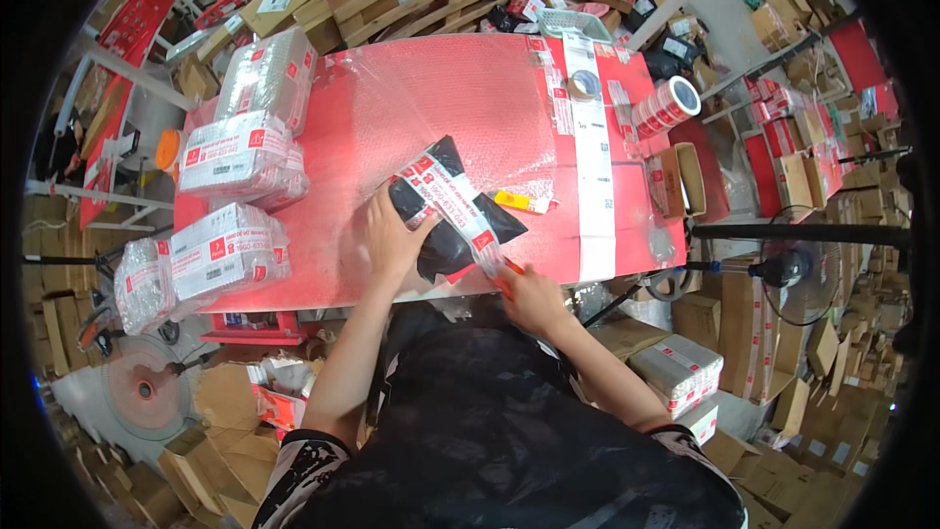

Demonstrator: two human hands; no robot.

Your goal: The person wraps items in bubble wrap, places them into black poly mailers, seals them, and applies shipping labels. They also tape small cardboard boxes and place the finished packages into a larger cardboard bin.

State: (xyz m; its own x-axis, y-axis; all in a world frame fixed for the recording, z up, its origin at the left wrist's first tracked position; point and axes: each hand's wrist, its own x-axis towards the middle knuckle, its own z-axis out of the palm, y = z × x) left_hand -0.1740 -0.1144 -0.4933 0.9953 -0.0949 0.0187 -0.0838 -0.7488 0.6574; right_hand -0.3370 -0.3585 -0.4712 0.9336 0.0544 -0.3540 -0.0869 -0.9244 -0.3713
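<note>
Black plastic wraps the parcel (446,220), which lies near the front edge of the red tabletop (392,108) on a sheet of bubble wrap. A strip of red-and-white tape (452,201) runs across it and off its near corner toward the right hand (534,296). The left hand (392,235) lies flat on the parcel's left side, fingers spread and pressing. The right hand's fingers are closed on a small orange tool (505,279), probably a cutter or dispenser, at the tape's free end; its blade is hidden.

The parcel looks soft and slick, so if the left hand eases off, a pull on the tape could drag it toward the edge or wrinkle the strip. The free tape could fold on itself and stick. A cut made close to the film might nick the wrap. The yellow cutter (519,201) just right of the parcel could be knocked by a sliding parcel. Wrapped bundles (230,152) stand well apart on the left.
</note>
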